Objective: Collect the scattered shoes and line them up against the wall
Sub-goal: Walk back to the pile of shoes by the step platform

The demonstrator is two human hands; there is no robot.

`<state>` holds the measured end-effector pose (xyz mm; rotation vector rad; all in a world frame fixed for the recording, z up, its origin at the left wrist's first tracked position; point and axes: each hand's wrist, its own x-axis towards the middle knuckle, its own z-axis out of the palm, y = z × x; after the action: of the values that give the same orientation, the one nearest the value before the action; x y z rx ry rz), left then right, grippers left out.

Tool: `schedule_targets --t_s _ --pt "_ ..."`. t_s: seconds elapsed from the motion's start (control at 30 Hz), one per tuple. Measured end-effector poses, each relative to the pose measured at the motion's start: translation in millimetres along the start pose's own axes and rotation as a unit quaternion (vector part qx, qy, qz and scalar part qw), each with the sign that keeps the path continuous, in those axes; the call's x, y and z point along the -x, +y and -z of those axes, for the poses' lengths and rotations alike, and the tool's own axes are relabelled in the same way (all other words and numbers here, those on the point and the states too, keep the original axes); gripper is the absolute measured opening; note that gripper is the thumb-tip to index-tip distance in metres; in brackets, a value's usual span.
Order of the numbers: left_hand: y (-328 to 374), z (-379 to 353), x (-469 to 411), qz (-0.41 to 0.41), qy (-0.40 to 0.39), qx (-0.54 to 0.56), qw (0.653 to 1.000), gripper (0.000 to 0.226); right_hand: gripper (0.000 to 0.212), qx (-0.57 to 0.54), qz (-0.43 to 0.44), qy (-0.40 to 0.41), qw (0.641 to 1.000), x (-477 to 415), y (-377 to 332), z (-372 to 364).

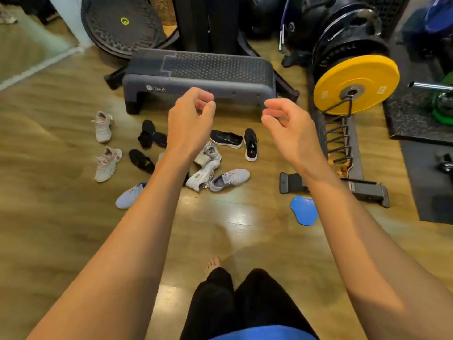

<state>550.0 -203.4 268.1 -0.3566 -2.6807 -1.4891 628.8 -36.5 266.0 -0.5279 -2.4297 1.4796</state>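
Forearms (137, 231) out front, left hand (190, 119) and right hand (286, 123) loosely curled, holding nothing. Shoes (229, 179) lie scattered on the floor (61, 217) beyond; light, soft-sided, I'd hook each by its heel collar.

This is a gym, likely a small or home one. A yellow round bumper plate (356, 84) stands in a black metal plate rack (339, 141) beside black iron weight plates (350, 45). A grey plastic step platform with a studded top (198, 72) sits on the wood-look plank floor (49, 168). Nearby are a black speckled rubber mat (411, 119) and scattered sports shoes (230, 179).
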Motion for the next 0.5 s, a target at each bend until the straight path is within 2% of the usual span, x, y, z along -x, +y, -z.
schedule_targets --t_s 0.23,0.4,0.5 --pt "-46 -104 -117 0.027 -0.079 -0.004 0.996 0.016 0.031 0.025 -0.063 -0.001 0.998 -123 66 -21" --pt "-99 -191 -196 0.068 -0.084 -0.004 0.994 0.016 0.032 0.054 -0.107 -0.042 0.992 -215 142 -43" --pt "-149 -247 -233 0.088 -0.092 -0.01 0.992 0.016 0.03 0.112 -0.095 -0.068 0.987 -261 200 -65"
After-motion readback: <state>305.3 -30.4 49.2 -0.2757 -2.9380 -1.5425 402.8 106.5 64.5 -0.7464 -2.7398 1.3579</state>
